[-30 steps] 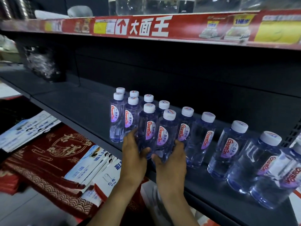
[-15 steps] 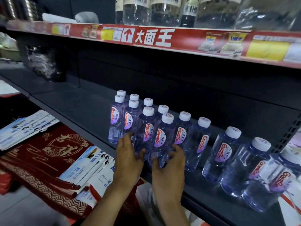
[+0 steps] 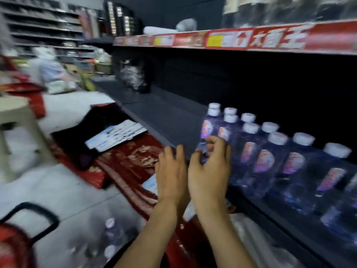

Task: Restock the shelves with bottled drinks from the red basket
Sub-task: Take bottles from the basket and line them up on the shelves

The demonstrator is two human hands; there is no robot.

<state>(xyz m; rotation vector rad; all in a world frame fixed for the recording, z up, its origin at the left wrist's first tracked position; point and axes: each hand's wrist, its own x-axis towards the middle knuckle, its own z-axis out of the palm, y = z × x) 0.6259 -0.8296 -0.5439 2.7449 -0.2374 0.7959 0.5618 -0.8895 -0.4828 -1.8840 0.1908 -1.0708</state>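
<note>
Several clear water bottles [image 3: 266, 157] with white caps and red labels stand in rows on the dark shelf [image 3: 166, 117]. My left hand [image 3: 172, 171] hovers open just off the shelf's front edge, holding nothing. My right hand [image 3: 210, 167] is beside it with fingers curled apart in front of the leftmost bottles, not gripping any. The red basket [image 3: 13, 244] with a black handle shows at the bottom left. Loose bottles [image 3: 112, 235] lie on the floor near it. The whole view is blurred.
Red patterned boxes [image 3: 131, 159] and white-blue packets [image 3: 116, 134] fill the lower shelf under my hands. A beige stool [image 3: 15, 120] stands at the left. A red price strip [image 3: 231, 38] edges the shelf above. Far shelving lines the aisle's back.
Both hands have come off the bottles and drawn back from the shelf. The view has swung left, bringing the floor, the stool and the red basket into sight.
</note>
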